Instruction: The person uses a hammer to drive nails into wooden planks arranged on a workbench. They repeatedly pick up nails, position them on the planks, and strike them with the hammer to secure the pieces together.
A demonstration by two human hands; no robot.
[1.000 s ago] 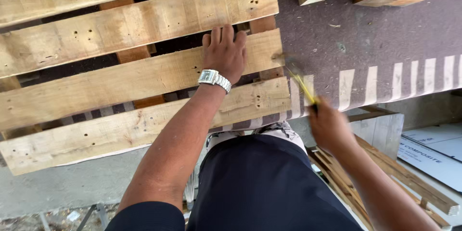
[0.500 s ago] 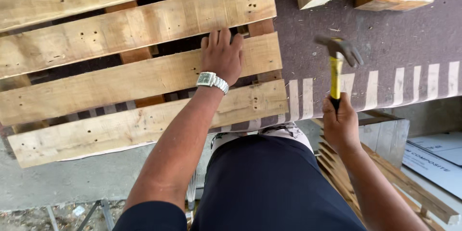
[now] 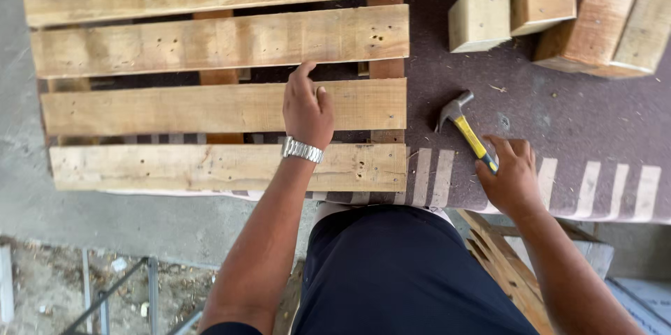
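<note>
the left hand [image 3: 307, 108], fingers together, is pressing flat on the pale wooden slatted pallet [image 3: 210, 108], steadying it; the right hand [image 3: 514, 174], fingers loosely curled, is resting on the yellow-handled claw hammer [image 3: 467, 129] lying on the bench [image 3: 559, 118].

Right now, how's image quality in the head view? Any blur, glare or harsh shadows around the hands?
Head view: sharp and evenly lit, with soft daylight, no glare and no hard shadows. The left hand on the pallet and the right hand at the hammer are both crisp, with no motion blur. The dark gaps between slats lose detail. There is slight wide-angle stretch at the frame edges.
</note>
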